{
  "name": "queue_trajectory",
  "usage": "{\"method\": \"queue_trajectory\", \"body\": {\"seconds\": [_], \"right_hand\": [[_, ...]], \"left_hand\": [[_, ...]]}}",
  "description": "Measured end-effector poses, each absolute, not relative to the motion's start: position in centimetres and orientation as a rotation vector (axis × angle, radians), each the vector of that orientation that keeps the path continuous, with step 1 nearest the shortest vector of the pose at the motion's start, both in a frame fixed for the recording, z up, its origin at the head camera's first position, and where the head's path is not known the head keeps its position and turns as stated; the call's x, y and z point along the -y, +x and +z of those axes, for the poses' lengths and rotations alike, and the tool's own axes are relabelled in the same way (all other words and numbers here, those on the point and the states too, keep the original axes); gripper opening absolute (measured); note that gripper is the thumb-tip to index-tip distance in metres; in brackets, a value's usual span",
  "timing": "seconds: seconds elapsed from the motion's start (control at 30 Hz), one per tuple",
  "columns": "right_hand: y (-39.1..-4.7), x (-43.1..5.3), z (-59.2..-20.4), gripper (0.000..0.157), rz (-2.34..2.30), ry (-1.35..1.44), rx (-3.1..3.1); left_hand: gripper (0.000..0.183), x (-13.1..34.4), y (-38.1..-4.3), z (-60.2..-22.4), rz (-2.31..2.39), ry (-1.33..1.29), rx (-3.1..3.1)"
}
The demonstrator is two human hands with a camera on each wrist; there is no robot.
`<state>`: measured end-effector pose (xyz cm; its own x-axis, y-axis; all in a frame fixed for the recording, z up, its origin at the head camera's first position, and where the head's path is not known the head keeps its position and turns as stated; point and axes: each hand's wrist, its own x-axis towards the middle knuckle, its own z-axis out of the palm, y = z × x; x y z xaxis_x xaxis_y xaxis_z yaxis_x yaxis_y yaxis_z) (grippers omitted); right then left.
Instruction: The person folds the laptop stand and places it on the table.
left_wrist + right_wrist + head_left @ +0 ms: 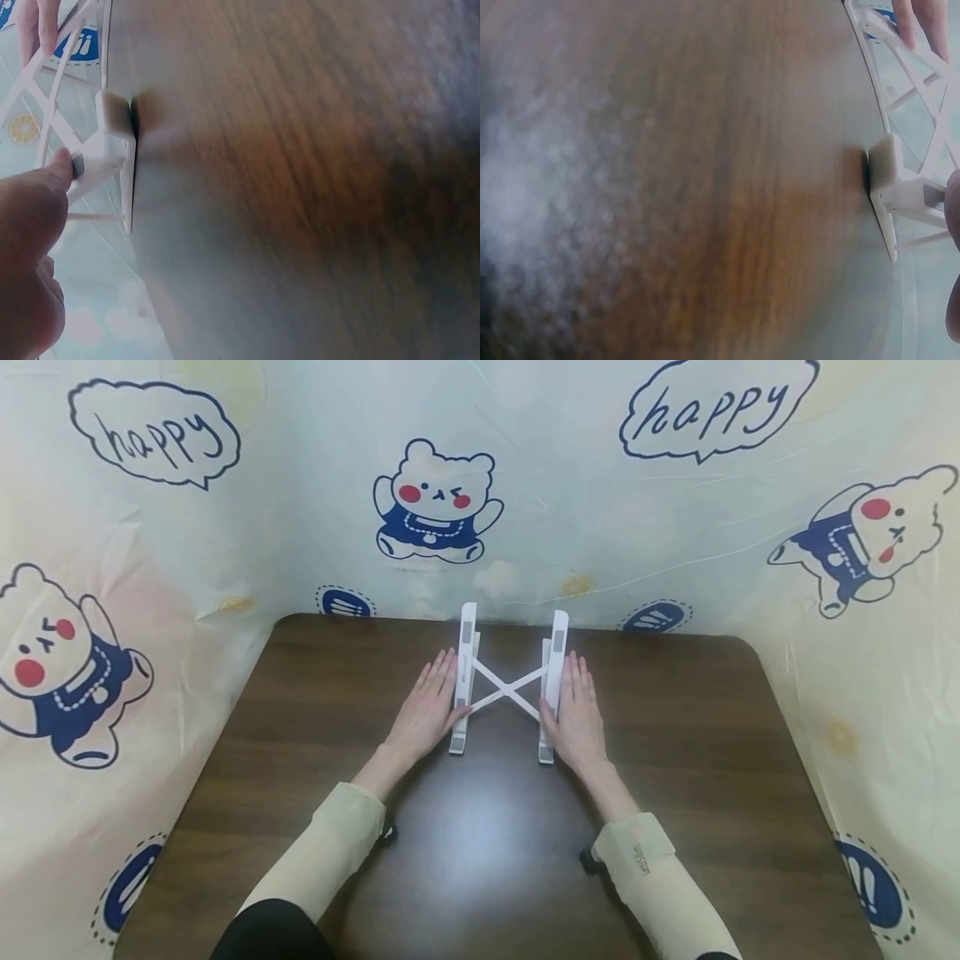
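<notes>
A white folding laptop stand (507, 689) stands spread on the table, its thin bars crossing in an X between two long side rails. Along the outer face of the left rail (466, 647) lies my left hand (423, 710), fingers straight and pointing away. My right hand (579, 718) lies the same way against the right rail (557, 647). Both thumbs reach over the rails' top faces. In the left wrist view the thumb (60, 169) touches a rail beside a dark grey pad (77, 166). The right wrist view shows the right thumb (952, 210) at a similar pad (934, 196).
The brown wooden table (315, 693) has rounded far corners. Behind it and along both sides hangs a pale cloth (555, 510) printed with cartoon bears and speech bubbles. Dark straps with small devices show under both sleeve cuffs (352, 814).
</notes>
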<state>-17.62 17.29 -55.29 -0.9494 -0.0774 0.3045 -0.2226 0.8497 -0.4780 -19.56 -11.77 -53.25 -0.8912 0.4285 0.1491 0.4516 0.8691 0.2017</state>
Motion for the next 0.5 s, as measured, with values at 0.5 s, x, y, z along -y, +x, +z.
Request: {"method": "queue_trajectory", "body": {"seconds": [0.5], "right_hand": [[-17.79,-16.67,-55.87,0.082,0.847,0.221,2.649]], "left_hand": [[0.098,11.51,-19.42,-53.67,-0.279,-0.724,2.929]]}}
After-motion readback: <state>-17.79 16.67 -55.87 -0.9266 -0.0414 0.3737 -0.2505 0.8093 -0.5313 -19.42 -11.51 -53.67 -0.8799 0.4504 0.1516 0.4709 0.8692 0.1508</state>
